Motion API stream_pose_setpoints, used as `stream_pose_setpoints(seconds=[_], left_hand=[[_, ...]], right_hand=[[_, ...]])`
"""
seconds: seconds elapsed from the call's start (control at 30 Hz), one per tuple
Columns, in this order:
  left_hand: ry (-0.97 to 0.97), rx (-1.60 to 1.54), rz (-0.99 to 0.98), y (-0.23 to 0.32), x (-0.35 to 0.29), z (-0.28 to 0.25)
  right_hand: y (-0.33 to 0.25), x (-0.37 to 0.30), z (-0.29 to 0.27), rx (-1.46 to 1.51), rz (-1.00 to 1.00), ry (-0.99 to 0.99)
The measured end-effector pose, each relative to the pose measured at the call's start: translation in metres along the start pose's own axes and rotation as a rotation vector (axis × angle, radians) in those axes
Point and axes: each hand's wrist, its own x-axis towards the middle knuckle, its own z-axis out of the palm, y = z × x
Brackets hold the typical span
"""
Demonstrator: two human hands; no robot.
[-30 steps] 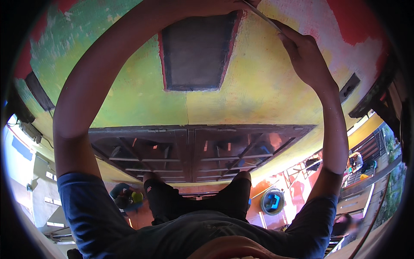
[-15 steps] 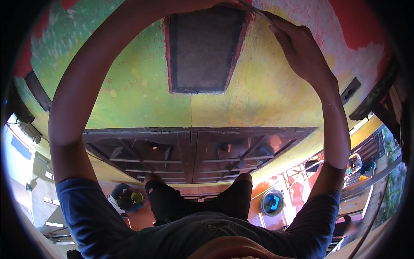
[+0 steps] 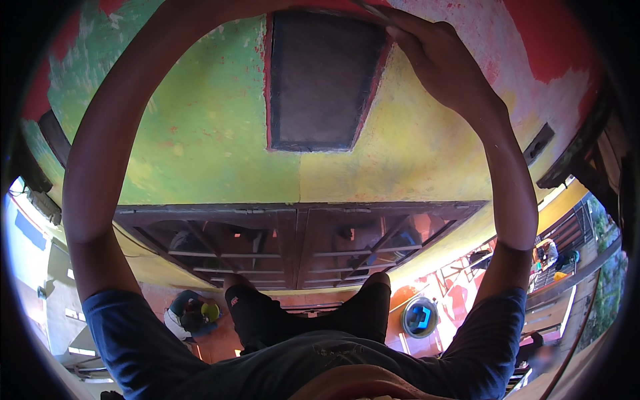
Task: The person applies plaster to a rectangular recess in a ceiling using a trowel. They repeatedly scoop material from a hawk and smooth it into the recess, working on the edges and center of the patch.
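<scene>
- Right hand (image 3: 443, 63): raised to the painted wall (image 3: 200, 133), fingers curled and pinching a thin tool (image 3: 372, 9). Only a short grey sliver of it shows, so can't tell if it's a brush, blade or sth else.
- Left hand: out of frame. The left forearm (image 3: 113, 133) arcs up to the pic's top edge and the hand itself is cut off, so can't tell whether it's spread or gripping.
- Thin tool sits at the upper right corner of a dark recessed panel (image 3: 320, 80), which has a red-edged frame and is set in the wall where green meets yellow. Tip looks to be on or just beside the frame's top edge; contact not clear.
- Step, as a judgement: working along the panel's top edge w/ the tool, at the right-corner end.
- Next move, as a judgement: calls for a steady wrist and a firm pinch, keeping the tip tight to the red frame line w/o wandering onto the dark panel face. Arms are at full reach, so balance matters too.
- Below the panel: brown wooden shutters (image 3: 300, 240), shut, running along the wall.
- Far below: another person in a yellow-green cap (image 3: 200, 312) near the lower left, and a round blue tub (image 3: 420, 318) lower right, well apart from the hands.
</scene>
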Motion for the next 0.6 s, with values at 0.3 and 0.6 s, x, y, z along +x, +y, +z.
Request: stream_pose_setpoints(seconds=[0.3,0.6], left_hand=[[-0.068,-0.058,-0.022,-0.007,-0.012,-0.015],[-0.118,-0.066,-0.123,-0.017,-0.007,-0.028]], right_hand=[[-0.006,0.011,0.009,-0.001,-0.028,0.044],[-0.004,0.022,0.014,0.132,-0.006,0.053]])
